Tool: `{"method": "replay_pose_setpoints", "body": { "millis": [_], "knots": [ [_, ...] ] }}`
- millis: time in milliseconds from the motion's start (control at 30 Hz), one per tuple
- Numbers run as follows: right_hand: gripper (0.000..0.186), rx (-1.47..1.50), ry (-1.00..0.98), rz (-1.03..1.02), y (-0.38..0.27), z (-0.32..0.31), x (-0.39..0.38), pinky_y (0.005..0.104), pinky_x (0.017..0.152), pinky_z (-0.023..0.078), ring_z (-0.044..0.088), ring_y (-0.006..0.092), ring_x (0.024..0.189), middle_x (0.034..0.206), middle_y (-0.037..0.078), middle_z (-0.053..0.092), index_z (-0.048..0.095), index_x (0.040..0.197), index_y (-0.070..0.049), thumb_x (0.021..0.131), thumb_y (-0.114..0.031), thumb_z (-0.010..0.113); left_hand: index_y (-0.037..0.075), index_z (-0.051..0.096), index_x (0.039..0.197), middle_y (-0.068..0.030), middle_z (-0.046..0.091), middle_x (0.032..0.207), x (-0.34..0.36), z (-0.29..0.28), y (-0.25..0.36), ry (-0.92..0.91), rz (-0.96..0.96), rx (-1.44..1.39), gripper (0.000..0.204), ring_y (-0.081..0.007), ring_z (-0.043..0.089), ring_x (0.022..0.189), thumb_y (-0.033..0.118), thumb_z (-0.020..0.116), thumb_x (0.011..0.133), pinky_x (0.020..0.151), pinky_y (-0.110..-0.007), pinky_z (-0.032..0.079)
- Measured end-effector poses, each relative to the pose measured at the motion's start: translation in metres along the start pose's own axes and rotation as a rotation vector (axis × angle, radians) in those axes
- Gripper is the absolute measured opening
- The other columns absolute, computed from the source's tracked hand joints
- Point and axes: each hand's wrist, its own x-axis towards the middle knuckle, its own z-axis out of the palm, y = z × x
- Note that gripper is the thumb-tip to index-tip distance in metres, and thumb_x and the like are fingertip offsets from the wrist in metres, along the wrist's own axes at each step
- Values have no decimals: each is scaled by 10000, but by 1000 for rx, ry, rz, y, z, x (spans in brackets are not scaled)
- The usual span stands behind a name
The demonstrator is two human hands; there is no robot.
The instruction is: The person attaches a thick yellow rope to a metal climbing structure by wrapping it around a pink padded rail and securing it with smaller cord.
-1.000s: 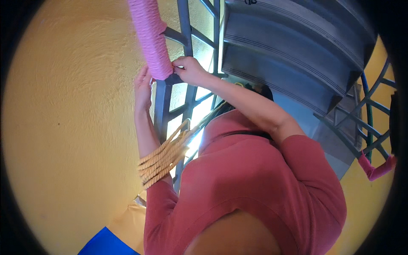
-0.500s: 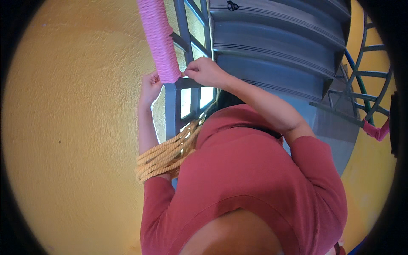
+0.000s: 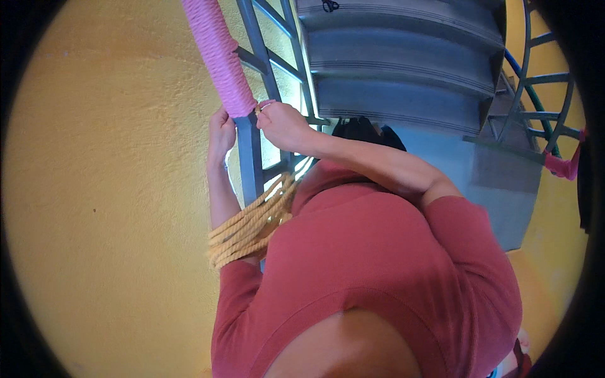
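Pink cord (image 3: 220, 69) is wound tightly around the top bar of a grey metal railing (image 3: 251, 164). At its lower end, my right hand (image 3: 280, 123) pinches a small yellowish strand, probably a rope end, against the railing's corner. My left hand (image 3: 222, 132) is curled at the far side of the post, just under the pink wrapping; whatever its fingers grip is hidden. Several loops of thick tan rope (image 3: 242, 230) hang over my left forearm.
A yellow textured wall (image 3: 107, 157) fills the left. Grey metal stairs (image 3: 397, 44) rise ahead, with black scissors (image 3: 329, 5) on an upper step. A curved railing (image 3: 539, 80) with a pink-wrapped section (image 3: 559, 165) stands right. Dark material (image 3: 359, 129) lies below the stairs.
My right hand has dropped slightly at the pink wrapping's end and its fingers have curled more. My left hand stays behind the post. The whole view has shifted slightly.
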Motion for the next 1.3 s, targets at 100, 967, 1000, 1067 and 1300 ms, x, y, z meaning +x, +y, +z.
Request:
{"method": "replay_pose_setpoints", "body": {
  "millis": [100,967,1000,1067,1300],
  "knots": [
    [284,164,-13,78,-10,-2,-14,358,658,442,585,242,685,701,129,596,661,829,12,877,-186,463,-25,598,1047,-24,630,900,-2,-1,-9,43,-65,-52,235,-103,536,785,33,408,921,711,-267,439],
    [249,594,-486,67,62,-11,82,204,432,235,357,26,497,602,-78,440,648,1025,-89,827,-232,698,51,597,1024,34,591,786,-6,-3,-5,52,-210,-183,162,-51,485,618,138,517,913,535,-215,362],
    [226,562,-467,87,61,-9,82,206,429,232,354,26,491,594,-79,436,651,982,-86,816,-228,709,51,592,1052,40,585,775,-6,1,-10,87,-209,-227,179,-45,468,597,139,514,918,522,-210,349],
    [193,543,-465,129,59,-5,85,215,424,228,352,33,483,585,-72,436,641,883,-89,787,-226,737,52,585,1089,36,592,793,-5,3,-18,122,-205,-300,202,-47,477,603,134,507,923,530,-207,361],
    [195,563,-475,205,51,-12,82,230,409,215,346,42,467,583,-62,446,620,805,-94,746,-210,765,35,569,1137,-47,634,1012,-3,4,-13,85,-202,-485,258,-113,600,853,88,511,892,722,-251,481]
  ]
}}
